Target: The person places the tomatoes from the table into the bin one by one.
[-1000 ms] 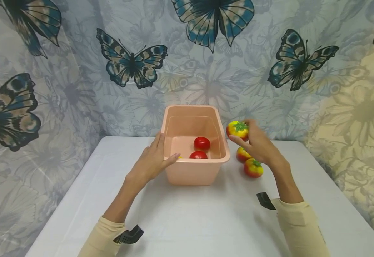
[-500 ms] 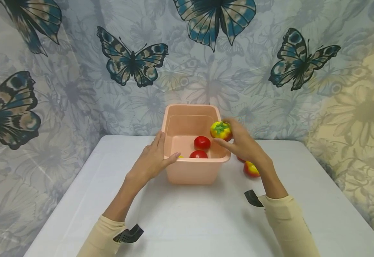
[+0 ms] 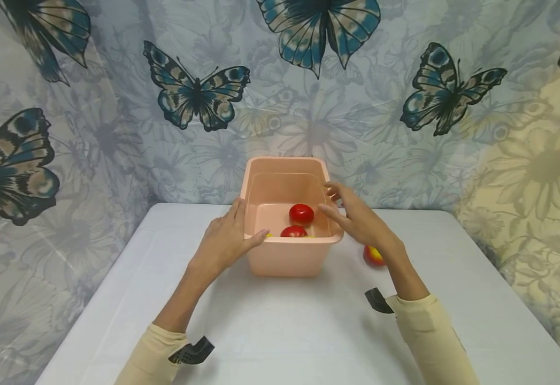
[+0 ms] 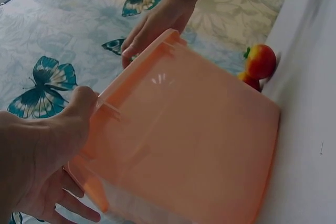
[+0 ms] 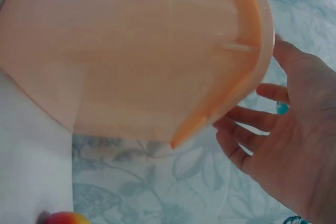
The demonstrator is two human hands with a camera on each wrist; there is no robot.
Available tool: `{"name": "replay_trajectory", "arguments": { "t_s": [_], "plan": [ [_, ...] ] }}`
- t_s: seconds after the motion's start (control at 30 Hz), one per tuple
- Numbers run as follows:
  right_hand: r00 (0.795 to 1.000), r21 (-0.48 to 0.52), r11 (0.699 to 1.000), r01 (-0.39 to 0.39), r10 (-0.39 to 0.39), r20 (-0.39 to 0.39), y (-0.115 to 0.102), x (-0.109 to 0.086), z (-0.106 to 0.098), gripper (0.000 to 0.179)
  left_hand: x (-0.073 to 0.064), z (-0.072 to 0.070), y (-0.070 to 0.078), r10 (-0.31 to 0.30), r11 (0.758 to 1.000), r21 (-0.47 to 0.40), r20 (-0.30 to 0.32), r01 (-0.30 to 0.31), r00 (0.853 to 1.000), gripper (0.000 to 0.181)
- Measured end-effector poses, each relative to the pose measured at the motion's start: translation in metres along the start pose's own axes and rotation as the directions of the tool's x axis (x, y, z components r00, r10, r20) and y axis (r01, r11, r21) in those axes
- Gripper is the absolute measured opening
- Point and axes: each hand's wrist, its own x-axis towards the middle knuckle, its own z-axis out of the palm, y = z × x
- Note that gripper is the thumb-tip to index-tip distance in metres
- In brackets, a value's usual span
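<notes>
A peach plastic bin [image 3: 289, 259] stands mid-table. My left hand [image 3: 222, 240] rests at its near left corner, thumb over the front rim and fingers stretched along the side. At the right rim, my right hand [image 3: 359, 218] hovers with fingers loosely bent and nothing between them, its fingertips close to the edge in the right wrist view. Inside lie two glossy red tomato-like fruits [image 3: 301, 214], with bits of yellow showing behind the front rim. Outside, to the right, is a red-and-yellow fruit [image 3: 373, 256], partly behind my right wrist; the left wrist view shows another fruit [image 4: 249, 80] beside it.
The bin stands on a white-covered table [image 3: 280, 331]. Behind and around it hangs a pale floral backdrop [image 3: 318, 123] with large butterflies. Dark straps [image 3: 192, 353] sit at both sleeve cuffs.
My right hand has carried a red-and-yellow fruit leftward over the bin and let it go inside. The lower red fruit has shifted slightly left. My left hand has stayed at the corner.
</notes>
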Motion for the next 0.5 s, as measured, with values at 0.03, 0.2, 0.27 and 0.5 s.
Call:
{"name": "replay_trajectory", "arguments": {
  "t_s": [0.03,0.2,0.27,0.5],
  "plan": [
    [1.000,-0.001,1.000,-0.013,0.013,-0.002,0.000,-0.001,-0.002,0.068,0.000,0.000,0.000,-0.001,1.000,0.003,-0.001,0.001,1.000,0.103],
    [0.998,-0.033,0.998,-0.058,0.057,-0.010,0.003,-0.008,-0.011,0.064,0.000,0.000,-0.002,-0.007,1.000,0.011,-0.010,0.008,1.000,0.103],
    [0.997,-0.044,0.996,-0.078,0.077,-0.019,0.005,-0.011,-0.015,0.062,0.000,0.000,-0.002,-0.003,1.000,0.016,-0.014,0.003,1.000,0.103],
    [0.991,-0.089,0.987,-0.132,0.130,-0.030,0.010,-0.023,-0.030,0.065,0.002,0.000,0.001,0.010,1.000,0.025,-0.052,-0.008,0.999,0.098]
  ]
}}
